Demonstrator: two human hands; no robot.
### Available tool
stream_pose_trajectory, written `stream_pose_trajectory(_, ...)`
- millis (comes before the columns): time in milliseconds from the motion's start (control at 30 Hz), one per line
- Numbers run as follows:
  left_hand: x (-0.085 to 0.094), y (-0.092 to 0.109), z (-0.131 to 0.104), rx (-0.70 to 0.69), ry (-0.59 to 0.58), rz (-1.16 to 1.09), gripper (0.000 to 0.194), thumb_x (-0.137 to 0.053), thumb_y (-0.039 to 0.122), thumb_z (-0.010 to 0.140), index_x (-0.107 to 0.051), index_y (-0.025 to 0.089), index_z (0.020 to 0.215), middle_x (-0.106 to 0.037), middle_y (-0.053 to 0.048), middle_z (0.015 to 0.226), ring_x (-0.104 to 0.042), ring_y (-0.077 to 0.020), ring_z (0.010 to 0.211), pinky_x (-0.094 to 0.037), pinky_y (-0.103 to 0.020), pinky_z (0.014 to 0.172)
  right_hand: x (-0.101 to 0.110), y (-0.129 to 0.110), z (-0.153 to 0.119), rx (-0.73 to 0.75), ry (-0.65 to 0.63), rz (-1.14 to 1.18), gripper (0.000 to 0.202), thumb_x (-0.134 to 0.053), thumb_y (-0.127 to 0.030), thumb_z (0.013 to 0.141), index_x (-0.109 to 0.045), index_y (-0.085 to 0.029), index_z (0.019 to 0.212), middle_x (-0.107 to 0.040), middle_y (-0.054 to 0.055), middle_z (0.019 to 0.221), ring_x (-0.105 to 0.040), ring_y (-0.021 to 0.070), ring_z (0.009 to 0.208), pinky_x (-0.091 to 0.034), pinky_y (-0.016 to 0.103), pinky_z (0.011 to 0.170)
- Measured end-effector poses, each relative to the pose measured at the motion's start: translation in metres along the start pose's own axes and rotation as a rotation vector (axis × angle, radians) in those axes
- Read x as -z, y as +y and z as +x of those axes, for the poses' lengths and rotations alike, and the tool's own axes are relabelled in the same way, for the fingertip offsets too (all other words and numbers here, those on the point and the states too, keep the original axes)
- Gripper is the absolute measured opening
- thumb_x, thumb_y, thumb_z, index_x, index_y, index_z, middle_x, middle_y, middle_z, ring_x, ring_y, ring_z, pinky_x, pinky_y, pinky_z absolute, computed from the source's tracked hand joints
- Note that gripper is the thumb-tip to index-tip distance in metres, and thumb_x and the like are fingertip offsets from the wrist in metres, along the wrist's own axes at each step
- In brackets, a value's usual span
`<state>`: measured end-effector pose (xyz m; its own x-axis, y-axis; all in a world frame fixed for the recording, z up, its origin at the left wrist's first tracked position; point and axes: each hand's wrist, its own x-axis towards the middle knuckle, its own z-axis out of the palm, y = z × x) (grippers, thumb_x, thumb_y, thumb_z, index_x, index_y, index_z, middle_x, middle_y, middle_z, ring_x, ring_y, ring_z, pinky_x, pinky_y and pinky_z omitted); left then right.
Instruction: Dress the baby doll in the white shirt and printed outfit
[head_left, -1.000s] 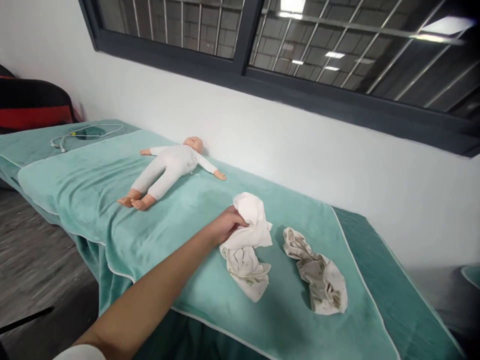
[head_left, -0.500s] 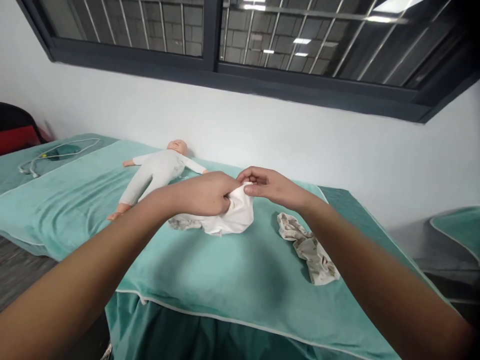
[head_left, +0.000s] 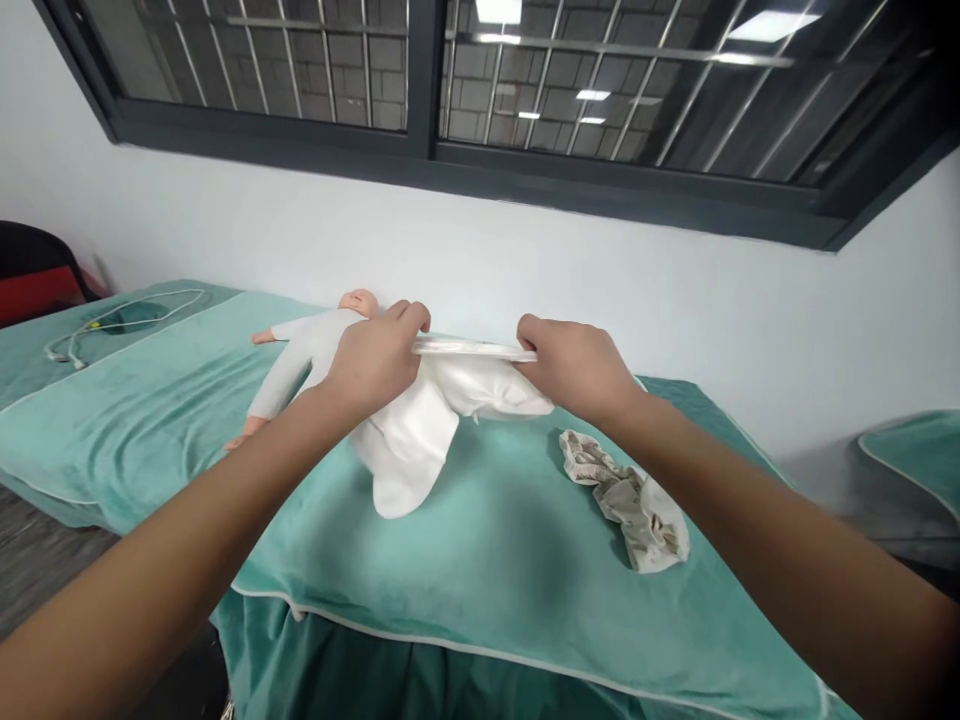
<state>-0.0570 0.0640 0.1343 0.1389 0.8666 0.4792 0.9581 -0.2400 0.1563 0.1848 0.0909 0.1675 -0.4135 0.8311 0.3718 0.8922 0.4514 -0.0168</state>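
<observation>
My left hand (head_left: 381,355) and my right hand (head_left: 574,365) are both closed on a small white baby garment (head_left: 416,450). Its edge is pulled straight between them, and the rest of the cloth hangs down in folds over the bed. I cannot tell which kind of garment it is. Behind my left hand a baby doll (head_left: 289,370) in a white suit lies on its back, partly covered by that hand and the cloth. A crumpled, pale patterned cloth piece (head_left: 630,505) lies below my right forearm, which hides a little of it.
The bed (head_left: 480,590) has a green cover with white piping and stands against a white wall (head_left: 480,260). Above is a dark-framed window (head_left: 430,90) with bars. A looped white cord (head_left: 75,335) lies at the far left, near a black and red chair (head_left: 37,280).
My hands have moved apart and slightly up, stretching the garment's edge between them. Its lower part, bunched before, now hangs down. The doll and the patterned cloth lie as before.
</observation>
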Motion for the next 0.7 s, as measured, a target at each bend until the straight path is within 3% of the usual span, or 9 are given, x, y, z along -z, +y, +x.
stream_pose_trajectory(67, -0.006, -0.007, 0.0, 0.025, -0.014, 0.062, 0.034, -0.045, 0.01, 0.083, -0.056, 0.022, 0.114, -0.066, -0.007, 0.112, -0.064, -0.0248, 0.091, -0.042, -0.032, 0.065, 0.003, 0.008, -0.003, -0.046, -0.023, -0.133, 0.007, -0.054, -0.026, 0.084, -0.057, -0.023, 0.089, -0.061, 0.004, 0.07, -0.046, 0.0172, 0.058, -0.024, 0.03, 0.057)
stream_pose_trajectory(167, -0.01, -0.009, -0.004, 0.051, -0.011, 0.078, 0.028, -0.045, 0.015, 0.087, -0.058, 0.022, 0.112, -0.067, -0.007, 0.11, -0.065, -0.0254, 0.09, -0.042, -0.033, 0.064, 0.001, 0.015, -0.011, -0.08, -0.073, -0.179, 0.022, -0.044, -0.023, 0.09, -0.06, -0.022, 0.105, -0.069, 0.008, 0.09, -0.055, 0.0209, 0.067, -0.026, 0.03, 0.056)
stream_pose_trajectory(333, -0.009, 0.007, -0.014, 0.006, 0.008, 0.035, 0.03, -0.047, 0.018, 0.087, -0.059, 0.023, 0.114, -0.066, -0.008, 0.118, -0.066, -0.0258, 0.097, -0.043, -0.032, 0.064, -0.009, 0.005, -0.024, -0.02, -0.036, -0.074, 0.037, -0.041, -0.015, 0.089, -0.061, -0.025, 0.118, -0.068, 0.007, 0.117, -0.063, 0.0228, 0.088, -0.034, 0.031, 0.061)
stream_pose_trajectory(533, -0.006, 0.022, -0.017, -0.03, -0.209, -0.197, 0.024, -0.04, 0.017, 0.09, -0.059, 0.023, 0.103, -0.07, -0.004, 0.089, -0.066, -0.023, 0.081, -0.042, -0.03, 0.062, -0.009, -0.008, -0.022, 0.019, 0.047, 0.157, 0.028, -0.041, -0.021, 0.092, -0.065, -0.026, 0.107, -0.072, 0.002, 0.102, -0.063, 0.021, 0.084, -0.039, 0.031, 0.066)
stream_pose_trajectory(600, -0.008, 0.019, -0.018, -0.008, -0.236, -0.154, 0.025, -0.04, 0.017, 0.091, -0.059, 0.023, 0.106, -0.071, -0.005, 0.089, -0.066, -0.0241, 0.081, -0.041, -0.03, 0.061, -0.005, -0.004, -0.022, 0.021, 0.091, 0.163, 0.031, -0.04, -0.02, 0.093, -0.066, -0.025, 0.108, -0.072, 0.003, 0.104, -0.064, 0.0218, 0.089, -0.041, 0.032, 0.07)
stream_pose_trajectory(700, -0.012, 0.016, -0.019, 0.02, -0.189, 0.036, 0.032, -0.04, 0.013, 0.089, -0.059, 0.021, 0.114, -0.071, -0.008, 0.101, -0.068, -0.0268, 0.085, -0.041, -0.032, 0.063, -0.003, 0.003, -0.025, 0.035, 0.107, 0.147, 0.035, -0.037, -0.018, 0.093, -0.068, -0.024, 0.107, -0.072, 0.003, 0.111, -0.064, 0.0222, 0.098, -0.043, 0.033, 0.078)
